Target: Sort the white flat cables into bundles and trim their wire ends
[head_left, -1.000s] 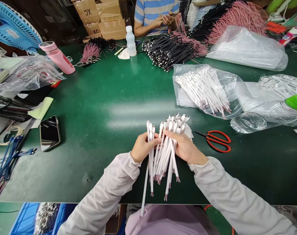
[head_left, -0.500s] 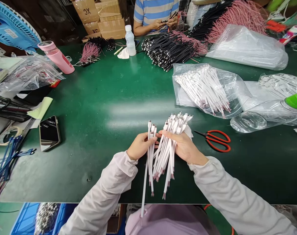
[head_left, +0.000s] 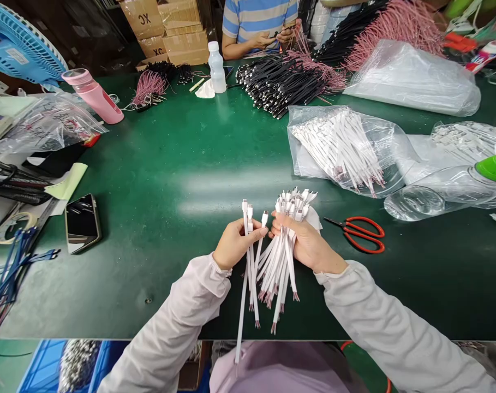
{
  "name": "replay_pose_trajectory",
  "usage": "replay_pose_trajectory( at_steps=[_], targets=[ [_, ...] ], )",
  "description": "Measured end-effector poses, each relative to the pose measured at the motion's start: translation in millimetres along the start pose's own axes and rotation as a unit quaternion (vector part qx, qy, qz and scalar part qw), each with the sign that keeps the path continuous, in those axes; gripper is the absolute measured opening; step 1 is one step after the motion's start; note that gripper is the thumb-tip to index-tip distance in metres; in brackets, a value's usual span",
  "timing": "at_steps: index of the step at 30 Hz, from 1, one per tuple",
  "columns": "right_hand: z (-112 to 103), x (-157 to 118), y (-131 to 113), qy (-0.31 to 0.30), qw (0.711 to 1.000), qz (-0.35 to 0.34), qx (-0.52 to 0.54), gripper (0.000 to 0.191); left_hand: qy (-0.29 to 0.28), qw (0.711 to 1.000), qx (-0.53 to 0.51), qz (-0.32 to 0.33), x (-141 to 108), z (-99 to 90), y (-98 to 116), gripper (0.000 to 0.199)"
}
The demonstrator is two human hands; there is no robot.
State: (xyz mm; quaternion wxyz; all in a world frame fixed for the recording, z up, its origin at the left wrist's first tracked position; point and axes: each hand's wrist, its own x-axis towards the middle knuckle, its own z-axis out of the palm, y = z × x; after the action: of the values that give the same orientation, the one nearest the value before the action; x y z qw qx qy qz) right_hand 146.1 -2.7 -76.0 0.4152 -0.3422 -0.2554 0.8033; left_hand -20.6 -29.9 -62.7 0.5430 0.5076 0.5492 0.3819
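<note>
Just left of the scissors (head_left: pixel 360 235), the right hand (head_left: pixel 309 245) closed firmly around a bundle of white cables (head_left: pixel 278 273), while the left hand (head_left: pixel 237 244) pinched a few cables (head_left: pixel 251 273) apart, holding them separate, connectors up.

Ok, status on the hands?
Left hand pinching a few white flat cables. Right hand gripping the main cable bundle. Red-handled scissors lying right of it.
</note>
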Motion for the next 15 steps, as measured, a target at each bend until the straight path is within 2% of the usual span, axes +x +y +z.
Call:
replay_pose_trajectory(
  at_steps=[6,11,13,15],
  targets=[
    [4.7,-6.2,0.1,-0.035,0.996,0.017,-0.086,0.019,-0.059,0.995,0.062,0.048,-0.2,-3.4,0.0,0.029],
    [6.1,-7.0,-0.4,-0.004,0.997,0.036,-0.068,0.021,-0.122,0.989,0.082,0.019,0.0,-7.2,-0.6,0.030],
    [4.8,-6.2,-1.6,0.006,0.997,0.045,-0.065,0.022,-0.158,0.986,0.054,0.003,0.1,-8.1,-0.8,0.032],
    [3.2,-5.2,-3.3,0.021,0.996,0.044,-0.068,0.023,-0.169,0.985,0.015,-0.013,0.6,-8.3,-1.0,0.036]
  ],
)
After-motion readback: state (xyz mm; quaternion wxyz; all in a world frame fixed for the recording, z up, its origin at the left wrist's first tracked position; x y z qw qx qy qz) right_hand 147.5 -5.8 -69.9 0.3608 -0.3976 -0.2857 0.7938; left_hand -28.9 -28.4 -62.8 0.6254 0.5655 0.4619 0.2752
